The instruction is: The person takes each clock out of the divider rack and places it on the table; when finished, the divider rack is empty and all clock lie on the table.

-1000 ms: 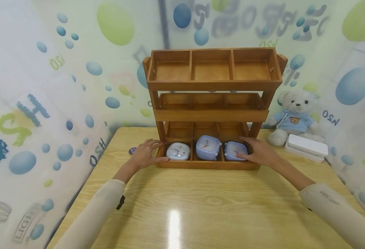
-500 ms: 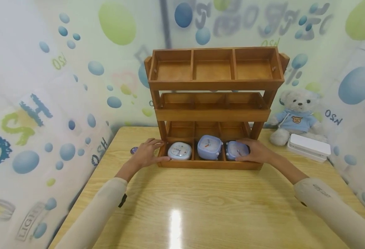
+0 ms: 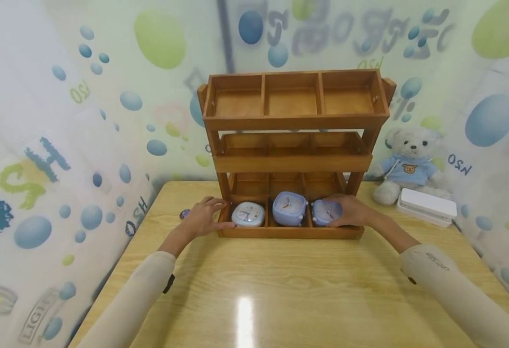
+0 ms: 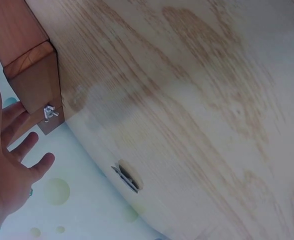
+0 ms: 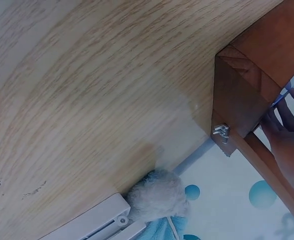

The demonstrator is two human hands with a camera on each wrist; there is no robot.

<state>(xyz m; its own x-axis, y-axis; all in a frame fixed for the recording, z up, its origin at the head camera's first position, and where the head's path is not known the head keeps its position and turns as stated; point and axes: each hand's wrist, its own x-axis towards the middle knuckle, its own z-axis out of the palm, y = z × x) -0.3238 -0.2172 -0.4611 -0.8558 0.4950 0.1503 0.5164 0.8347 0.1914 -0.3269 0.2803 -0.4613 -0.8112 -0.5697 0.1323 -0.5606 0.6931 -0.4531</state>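
A brown three-tier wooden rack (image 3: pixel 295 164) stands on the table. Its bottom tray holds three alarm clocks, one per compartment: a white-faced pale one (image 3: pixel 248 213) on the left, a taller periwinkle one (image 3: pixel 289 209) in the middle and a lower periwinkle one (image 3: pixel 325 212) on the right. My right hand (image 3: pixel 351 211) grips that right clock, thumb at its front and fingers behind it, partly hidden by the hand. At the tray's left end rests my left hand (image 3: pixel 201 218), its thumb by the front corner and its fingers along the side, spread and fairly straight in the left wrist view.
A white teddy bear (image 3: pixel 411 169) in a blue hoodie sits right of the rack, behind a white box-shaped object (image 3: pixel 427 207). A small purple disc (image 3: pixel 184 213) lies beyond my left hand. Patterned walls enclose the table (image 3: pixel 280 285) at the back and sides.
My right hand has moved leftward from the tray's right end and closed further over the right clock, which has shifted slightly left. The left hand has stayed in place.
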